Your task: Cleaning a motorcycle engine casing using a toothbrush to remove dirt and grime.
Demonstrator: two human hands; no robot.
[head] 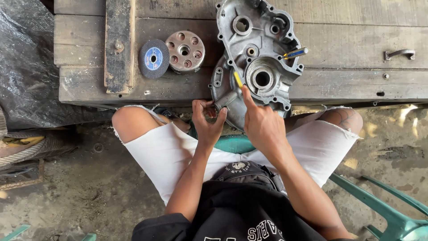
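Engine casing (256, 58), bare grey metal, leaning on the wooden bench (89, 85) edge above the seated person's knees. Left hand (207, 120), at 7 o'clock of the casing, curls its fingers around the lower rim. Right hand (263, 125), at 6 o'clock, pinches a yellow-handled tool (237, 79) whose tip points toward the central bore. A second tool (295, 53) sits lodged at 3 o'clock. Judged stage: work on the casing under way, unfinished. Grinding disc (154, 58) and drilled metal hub (185, 51) lie at 9 o'clock, untouched.

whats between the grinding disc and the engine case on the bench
In the head view, a round metal hub with a ring of holes sits between the grinding disc and the aluminium engine case, overlapping the disc's edge.
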